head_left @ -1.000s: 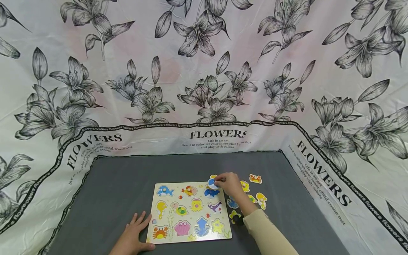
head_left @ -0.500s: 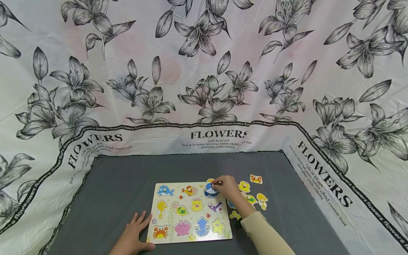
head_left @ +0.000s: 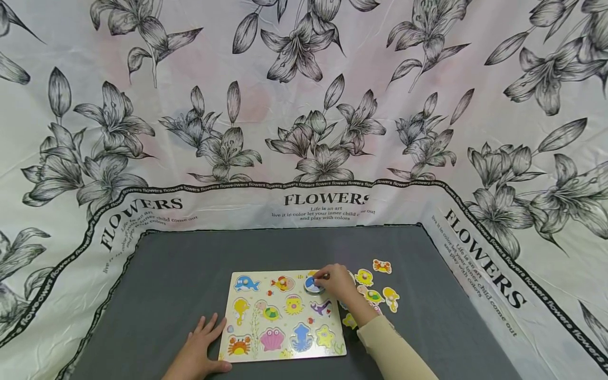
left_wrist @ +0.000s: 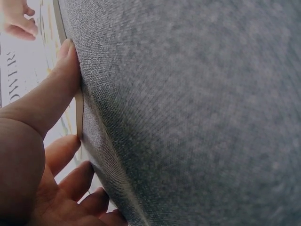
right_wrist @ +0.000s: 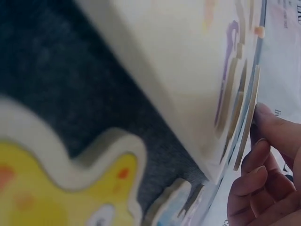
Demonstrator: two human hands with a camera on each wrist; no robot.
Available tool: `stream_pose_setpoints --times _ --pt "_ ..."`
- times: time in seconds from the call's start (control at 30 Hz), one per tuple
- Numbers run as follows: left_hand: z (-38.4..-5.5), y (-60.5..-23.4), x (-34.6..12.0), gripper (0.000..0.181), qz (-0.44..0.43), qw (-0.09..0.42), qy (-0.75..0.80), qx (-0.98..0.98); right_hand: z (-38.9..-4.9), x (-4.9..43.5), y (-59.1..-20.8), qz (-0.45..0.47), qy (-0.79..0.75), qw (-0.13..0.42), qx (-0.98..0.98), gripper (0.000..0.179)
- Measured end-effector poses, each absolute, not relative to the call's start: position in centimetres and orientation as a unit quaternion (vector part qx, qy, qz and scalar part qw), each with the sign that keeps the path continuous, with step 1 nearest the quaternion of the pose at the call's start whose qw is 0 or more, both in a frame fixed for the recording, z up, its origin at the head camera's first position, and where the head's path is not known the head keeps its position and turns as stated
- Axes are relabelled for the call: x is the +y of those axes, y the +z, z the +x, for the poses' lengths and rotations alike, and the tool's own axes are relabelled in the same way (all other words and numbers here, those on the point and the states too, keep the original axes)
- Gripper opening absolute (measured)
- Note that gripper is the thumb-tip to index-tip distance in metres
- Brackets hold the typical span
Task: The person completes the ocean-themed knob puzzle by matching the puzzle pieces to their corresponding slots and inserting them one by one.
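Observation:
In the head view, my right hand point(head_left: 338, 282) pinches a blue-and-white puzzle piece point(head_left: 311, 286) over the top right slot of a pale sea-animal puzzle board point(head_left: 271, 358). The right wrist view shows that piece point(right_wrist: 247, 118) edge-on, between thumb and fingers, close over the board's face. Part of its picture is hidden behind my fingers. My left hand point(head_left: 200, 345) lies at the board's lower left corner, fingers spread. In the left wrist view its thumb point(left_wrist: 66, 70) and a fingertip touch the board's edge point(left_wrist: 79, 115).
Right of the board lie loose pieces: a crab point(head_left: 382, 266), a yellow piece point(head_left: 364, 277), a turtle point(head_left: 373, 296), a seahorse point(head_left: 391, 299) and a yellow star point(head_left: 349, 321). My right forearm covers others. Flower-printed cloth point(head_left: 328, 211) borders the grey table cloth point(head_left: 180, 274).
My right hand has moved slightly down and left, bringing the blue-and-white piece from the board's top edge onto the top right slot. My left hand has stayed in place.

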State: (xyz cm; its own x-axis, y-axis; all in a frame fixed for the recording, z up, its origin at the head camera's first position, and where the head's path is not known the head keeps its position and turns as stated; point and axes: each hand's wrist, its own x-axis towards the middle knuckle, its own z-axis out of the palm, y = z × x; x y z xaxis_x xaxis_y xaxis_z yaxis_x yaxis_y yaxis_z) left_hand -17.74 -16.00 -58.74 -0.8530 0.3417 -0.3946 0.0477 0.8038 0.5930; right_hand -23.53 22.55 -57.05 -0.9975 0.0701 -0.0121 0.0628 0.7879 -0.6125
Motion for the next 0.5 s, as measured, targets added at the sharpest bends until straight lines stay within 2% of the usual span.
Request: stream_pose_setpoints --times 0.5 --pt "-17.67 -58.56 -16.02 0.115 0.113 0.246 0.296 0.916 -23.71 22.65 -57.49 -0.03 0.332 -0.026 -0.942 0.01"
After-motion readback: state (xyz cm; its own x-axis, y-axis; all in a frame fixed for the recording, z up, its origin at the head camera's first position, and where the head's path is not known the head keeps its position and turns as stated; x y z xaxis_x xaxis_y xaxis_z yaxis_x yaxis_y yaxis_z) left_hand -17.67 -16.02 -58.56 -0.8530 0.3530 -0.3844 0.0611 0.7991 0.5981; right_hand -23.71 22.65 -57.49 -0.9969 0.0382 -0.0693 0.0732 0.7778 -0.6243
